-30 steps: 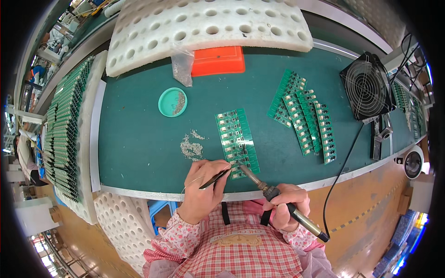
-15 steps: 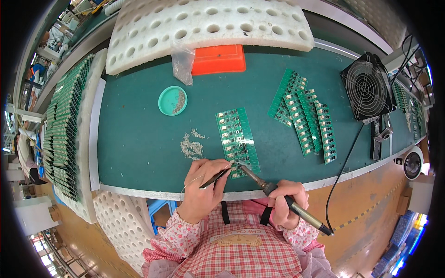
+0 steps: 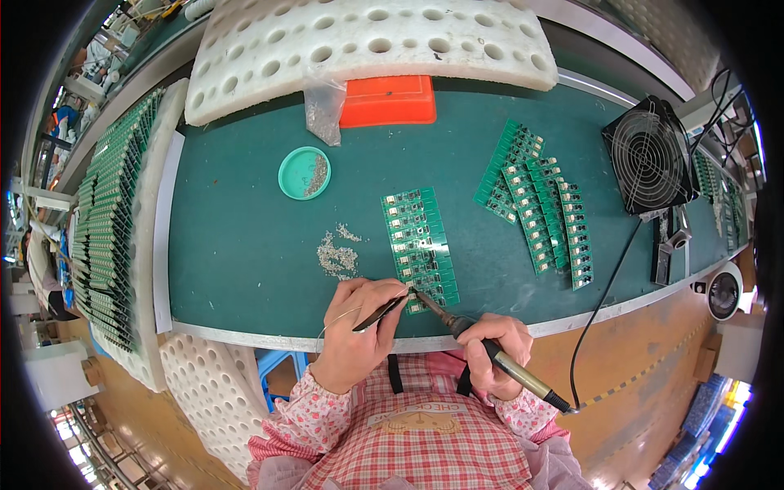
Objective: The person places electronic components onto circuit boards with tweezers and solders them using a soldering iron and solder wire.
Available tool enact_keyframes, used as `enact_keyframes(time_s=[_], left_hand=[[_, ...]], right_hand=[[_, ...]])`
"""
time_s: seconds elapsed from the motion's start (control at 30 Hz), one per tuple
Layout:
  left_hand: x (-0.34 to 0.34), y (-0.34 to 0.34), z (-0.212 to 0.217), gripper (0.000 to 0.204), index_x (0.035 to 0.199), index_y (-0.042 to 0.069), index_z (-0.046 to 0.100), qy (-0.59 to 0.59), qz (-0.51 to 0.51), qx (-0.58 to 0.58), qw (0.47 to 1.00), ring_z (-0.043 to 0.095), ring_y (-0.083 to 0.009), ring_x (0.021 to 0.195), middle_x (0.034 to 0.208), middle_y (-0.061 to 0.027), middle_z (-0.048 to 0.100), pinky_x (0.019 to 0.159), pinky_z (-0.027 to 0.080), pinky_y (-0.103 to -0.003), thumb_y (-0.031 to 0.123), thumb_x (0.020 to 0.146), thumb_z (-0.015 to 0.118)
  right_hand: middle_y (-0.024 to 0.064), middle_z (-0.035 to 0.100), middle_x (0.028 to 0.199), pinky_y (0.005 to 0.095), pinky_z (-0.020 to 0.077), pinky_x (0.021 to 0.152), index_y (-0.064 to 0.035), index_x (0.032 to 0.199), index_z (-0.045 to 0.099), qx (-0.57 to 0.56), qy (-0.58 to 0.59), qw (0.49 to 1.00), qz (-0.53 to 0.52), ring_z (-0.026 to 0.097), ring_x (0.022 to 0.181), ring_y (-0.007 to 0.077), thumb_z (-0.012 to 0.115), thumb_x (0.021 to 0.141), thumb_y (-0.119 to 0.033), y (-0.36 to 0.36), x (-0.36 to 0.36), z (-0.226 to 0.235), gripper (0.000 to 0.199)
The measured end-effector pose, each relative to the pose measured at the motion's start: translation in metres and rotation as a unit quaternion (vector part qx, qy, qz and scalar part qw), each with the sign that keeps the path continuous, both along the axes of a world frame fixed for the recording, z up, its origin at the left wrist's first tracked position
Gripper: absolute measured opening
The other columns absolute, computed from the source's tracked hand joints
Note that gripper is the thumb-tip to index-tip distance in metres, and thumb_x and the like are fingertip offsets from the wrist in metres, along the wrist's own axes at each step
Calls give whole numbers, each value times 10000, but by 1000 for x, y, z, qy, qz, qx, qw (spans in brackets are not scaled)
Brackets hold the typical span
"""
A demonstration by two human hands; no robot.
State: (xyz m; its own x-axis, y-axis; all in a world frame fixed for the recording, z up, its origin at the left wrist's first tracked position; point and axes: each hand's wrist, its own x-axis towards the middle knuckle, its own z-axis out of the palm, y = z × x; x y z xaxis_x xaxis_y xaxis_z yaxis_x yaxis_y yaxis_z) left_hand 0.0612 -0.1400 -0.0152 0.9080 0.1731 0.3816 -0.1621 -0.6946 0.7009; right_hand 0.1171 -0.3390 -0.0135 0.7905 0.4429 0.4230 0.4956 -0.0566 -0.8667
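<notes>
A green circuit board panel (image 3: 423, 241) with rows of small white parts lies on the bench before me. My left hand (image 3: 353, 331) is closed on dark tweezers (image 3: 379, 314), their tips at the panel's near left part. A thin wire (image 3: 336, 320) loops out by the same hand. In my right hand (image 3: 500, 349) is a soldering iron (image 3: 527, 379), its tip down at the panel close to the tweezer tips. Loose tiny parts (image 3: 336, 257) lie heaped left of the panel. Beyond them, a round turquoise lid (image 3: 282, 181) holds more.
Several board strips (image 3: 539, 208) overlap at the right, near a black fan (image 3: 649, 155). A red bin (image 3: 390, 102), a plastic bag of parts (image 3: 323, 114) and white holed foam (image 3: 359, 33) stand at the back. Boards fill a rack (image 3: 114, 229) at left. The iron's cord (image 3: 600, 314) hangs over the bench edge.
My right hand and the soldering iron have shifted left, bringing the tip nearer the tweezers. The left hand has hardly moved.
</notes>
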Motion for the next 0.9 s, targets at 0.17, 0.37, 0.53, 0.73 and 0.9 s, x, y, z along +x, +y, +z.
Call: enact_keyframes(time_s=[0.17, 0.37, 0.53, 0.73, 0.9], left_hand=[[1, 0, 0, 224, 1001, 31, 677, -9, -4, -4, 1000, 668, -295, 839, 959, -103, 720, 801, 520, -381, -50, 799, 728], [1, -1, 1, 231, 997, 30, 677, -8, -4, 1, 1000, 675, -288, 840, 955, -103, 722, 813, 519, -383, -61, 791, 731], [1, 1, 0, 252, 1007, 31, 670, -11, -9, 5, 1000, 682, -282, 851, 959, -103, 722, 817, 518, -385, -68, 784, 733], [1, 0, 0, 267, 1013, 34, 668, -14, -5, 3, 1000, 680, -282, 849, 946, -100, 721, 818, 517, -385, -74, 777, 731], [-2, 1, 3, 249, 998, 37, 674, -6, 0, -3, 1000, 673, -284, 845, 951, -95, 725, 819, 513, -378, -75, 782, 726]], right_hand=[[55, 637, 652, 327, 455, 464, -51, 889, 629, -13, -54, 998, 38, 555, 462, 209, 688, 804, -37, -1, 5, 0, 104], [50, 631, 648, 324, 446, 453, -50, 880, 630, -21, -71, 996, 50, 544, 454, 201, 691, 803, -42, -1, 6, -1, 99], [54, 609, 613, 331, 442, 450, -47, 883, 636, -8, -78, 996, 29, 542, 456, 203, 694, 789, -30, -6, 3, -2, 112], [57, 575, 586, 325, 439, 462, -48, 873, 627, 20, -45, 997, -65, 538, 463, 203, 659, 818, -52, -9, -7, -8, 64], [51, 557, 584, 328, 426, 470, -45, 907, 621, 23, -25, 995, -91, 520, 467, 199, 637, 879, -107, -7, -8, -15, 71]])
